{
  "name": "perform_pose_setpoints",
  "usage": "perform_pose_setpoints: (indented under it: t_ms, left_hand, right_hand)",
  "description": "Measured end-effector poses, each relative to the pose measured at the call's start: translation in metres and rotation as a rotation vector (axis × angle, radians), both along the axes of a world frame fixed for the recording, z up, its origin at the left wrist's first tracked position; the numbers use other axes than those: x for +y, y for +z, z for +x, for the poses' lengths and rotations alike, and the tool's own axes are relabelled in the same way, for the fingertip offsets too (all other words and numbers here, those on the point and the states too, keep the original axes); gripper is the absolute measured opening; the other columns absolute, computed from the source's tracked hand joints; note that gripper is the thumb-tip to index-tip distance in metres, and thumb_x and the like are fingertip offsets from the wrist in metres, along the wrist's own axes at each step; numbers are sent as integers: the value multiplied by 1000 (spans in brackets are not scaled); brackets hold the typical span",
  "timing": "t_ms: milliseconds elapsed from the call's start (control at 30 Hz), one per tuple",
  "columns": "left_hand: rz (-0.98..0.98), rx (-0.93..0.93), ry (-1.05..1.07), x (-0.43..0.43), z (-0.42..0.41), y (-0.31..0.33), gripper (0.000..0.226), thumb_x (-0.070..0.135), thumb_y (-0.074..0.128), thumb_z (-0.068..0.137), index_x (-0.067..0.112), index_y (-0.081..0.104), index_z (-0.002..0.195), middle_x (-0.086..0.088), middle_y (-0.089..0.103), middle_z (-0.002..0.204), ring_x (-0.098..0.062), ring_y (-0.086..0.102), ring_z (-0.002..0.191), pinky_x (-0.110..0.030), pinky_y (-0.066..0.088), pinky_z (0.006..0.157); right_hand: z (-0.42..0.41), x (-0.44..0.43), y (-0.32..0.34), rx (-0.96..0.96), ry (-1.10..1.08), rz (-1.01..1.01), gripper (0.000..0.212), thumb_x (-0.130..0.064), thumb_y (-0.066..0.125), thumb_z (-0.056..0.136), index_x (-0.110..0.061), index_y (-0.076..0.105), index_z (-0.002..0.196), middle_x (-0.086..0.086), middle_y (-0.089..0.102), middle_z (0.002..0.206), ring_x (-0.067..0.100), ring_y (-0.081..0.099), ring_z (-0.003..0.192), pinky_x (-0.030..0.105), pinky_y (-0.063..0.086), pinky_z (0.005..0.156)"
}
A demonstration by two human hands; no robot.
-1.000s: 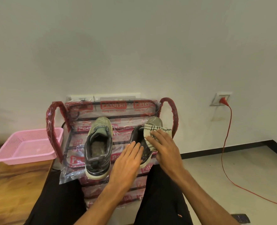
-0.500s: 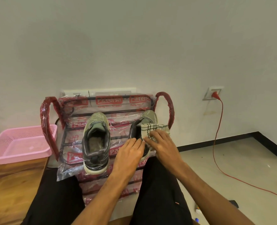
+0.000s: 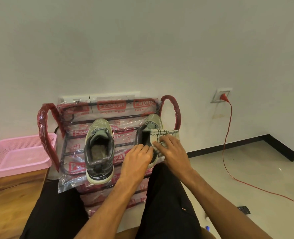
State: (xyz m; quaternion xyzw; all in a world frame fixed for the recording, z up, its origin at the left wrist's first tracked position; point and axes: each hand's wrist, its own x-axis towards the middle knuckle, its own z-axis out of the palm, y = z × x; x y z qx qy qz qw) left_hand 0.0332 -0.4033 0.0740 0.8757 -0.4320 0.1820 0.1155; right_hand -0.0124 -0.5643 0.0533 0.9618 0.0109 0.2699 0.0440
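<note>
Two grey-green sneakers stand on a plastic-wrapped shoe rack (image 3: pixel 111 107) in front of me. The left shoe (image 3: pixel 99 149) is untouched, its opening facing me. My right hand (image 3: pixel 173 152) holds a white cloth with a black check (image 3: pixel 165 134) against the outer side of the right shoe (image 3: pixel 153 121), fingers bent over the cloth. My left hand (image 3: pixel 135 163) rests on that shoe's heel, its fingertips at the collar beside my right hand. Both hands hide most of the right shoe's rear half.
A pink plastic basket (image 3: pixel 18 152) sits on a wooden surface (image 3: pixel 10 195) at the left. A red cable (image 3: pixel 227 135) runs from a wall socket (image 3: pixel 220 95) down across the floor on the right. A small black object (image 3: pixel 244 209) lies on the floor. My dark-trousered legs fill the foreground.
My left hand has slid forward along the right shoe until its fingertips meet my right hand. My right hand's fingers have bent over the cloth on the shoe's side.
</note>
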Motion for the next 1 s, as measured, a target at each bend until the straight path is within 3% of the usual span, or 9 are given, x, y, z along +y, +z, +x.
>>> perform_pose_setpoints:
  t_ms: [133, 267, 367, 467, 567, 667, 800, 900, 1000]
  left_hand:
    - [8, -9, 3, -1, 2, 5, 52, 5, 92, 46, 7, 73, 94, -6, 72, 82, -20, 67, 76, -31, 55, 67]
    - [23, 4, -14, 0, -2, 7, 49, 11, 92, 50, 9, 74, 95, -3, 71, 81, -17, 66, 74, -28, 54, 65]
    - [22, 3, -20, -2, -2, 8, 49, 12, 94, 48, 10, 74, 93, -2, 71, 80, -16, 66, 73, -28, 54, 65]
    - [37, 9, -15, -1, -2, 9, 50, 9, 94, 43, 10, 74, 90, -2, 71, 78, -17, 67, 71, -28, 54, 63]
    - [50, 11, -14, 0, -1, 9, 52, 8, 94, 43, 9, 74, 91, -4, 72, 81, -18, 68, 73, -29, 55, 64]
    - [59, 14, -13, -1, 0, 7, 53, 9, 94, 45, 8, 74, 94, -5, 73, 84, -19, 69, 78, -31, 56, 68]
    - [72, 27, -30, -1, -1, 6, 58, 11, 95, 42, 8, 74, 97, -7, 73, 90, -21, 70, 84, -33, 57, 75]
    - [72, 58, 3, 2, -4, -1, 72, 9, 96, 41, 7, 71, 109, -11, 72, 104, -24, 69, 99, -34, 53, 87]
    - [149, 47, 25, 5, -9, -6, 75, 6, 75, 78, 8, 40, 144, -13, 44, 146, -25, 39, 137, -34, 20, 113]
  right_hand:
    - [5, -3, 7, 25, -83, 88, 66, -15, 92, 56, -13, 68, 117, 14, 61, 117, 33, 56, 114, 45, 48, 97]
    - [-5, 8, -9, 3, 13, 129, 60, -6, 89, 59, -15, 69, 114, 8, 61, 114, 26, 52, 113, 42, 49, 96]
    - [-4, -6, -5, 26, 21, 34, 65, -18, 93, 55, -17, 68, 115, 9, 62, 116, 27, 55, 112, 41, 48, 95]
    - [6, -17, 4, 27, -106, -13, 70, -22, 95, 51, -13, 69, 116, 15, 62, 117, 34, 57, 113, 46, 47, 97]
    - [5, -19, 3, -20, -223, 141, 62, -23, 92, 58, -13, 70, 115, 14, 62, 116, 34, 56, 113, 46, 48, 95]
    - [-5, -11, -9, -64, -131, 248, 58, -17, 88, 65, -15, 67, 119, 12, 59, 119, 30, 52, 116, 44, 48, 97]
    - [-4, -1, -14, -34, 36, 119, 66, -13, 90, 61, -18, 65, 121, 10, 58, 122, 28, 51, 118, 41, 47, 98]
    - [8, -13, -7, 20, -11, 80, 75, -20, 95, 52, -18, 65, 121, 11, 59, 123, 29, 52, 118, 42, 47, 99]
    - [11, -6, -8, 6, -47, 116, 72, -20, 94, 54, -18, 66, 120, 11, 59, 122, 28, 49, 119, 42, 47, 99]
